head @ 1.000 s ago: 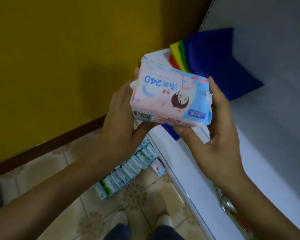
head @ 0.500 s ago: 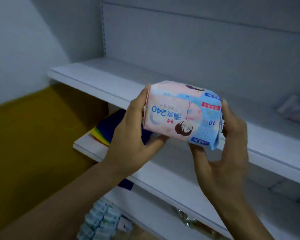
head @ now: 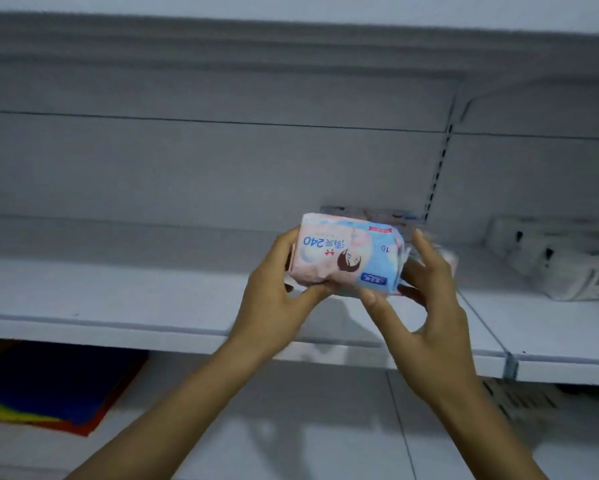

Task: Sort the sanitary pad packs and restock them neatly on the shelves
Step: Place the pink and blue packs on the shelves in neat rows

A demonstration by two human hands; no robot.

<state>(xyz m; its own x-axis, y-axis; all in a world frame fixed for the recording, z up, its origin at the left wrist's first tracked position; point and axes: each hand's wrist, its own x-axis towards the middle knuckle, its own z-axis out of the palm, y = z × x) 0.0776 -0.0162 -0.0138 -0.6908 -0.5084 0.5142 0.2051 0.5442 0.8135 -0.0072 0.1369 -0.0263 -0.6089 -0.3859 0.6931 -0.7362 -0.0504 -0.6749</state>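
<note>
We held one pack (head: pixel 348 254) in the air over the middle shelf (head: pixel 118 327), above its front edge and off the board. Its shadow fell on the board just below. Bare board stretched from the pack toward 9 o'clock, with tall open space up to the underside of the top shelf (head: pixel 222 39). The front edge ran straight from 9 to 3 o'clock, broken by one seam near 4 o'clock.

Our left hand (head: pixel 274 299) gripped the pack's 9 o'clock end, with the thumb under the front and the fingers curled behind. Our right hand (head: pixel 426 306) pinched the 3 o'clock end, thumb pressed beneath the lower corner and fingers risen behind it.

Counted, there were two hands, one pack in them, and three shelf levels. One slotted upright (head: pixel 436 174) stood at 1 o'clock. A flat pack (head: pixel 370 214) lay at the back at 12 o'clock, just behind ours. Grey wrapped bundles (head: pixel 550 261) sat near 3 o'clock (too blurred to count). On the lower shelf (head: pixel 291 427), at 8 o'clock, lay a stack of coloured sheets (head: pixel 49 393) in blue, yellow and red.

The pack was pink and pale blue and faced us upside down. It read "240" in blue and "10" near the right end, beside a drawn dark-haired head. The Chinese characters, the red tag and the blue corner badge were too soft to read.
</note>
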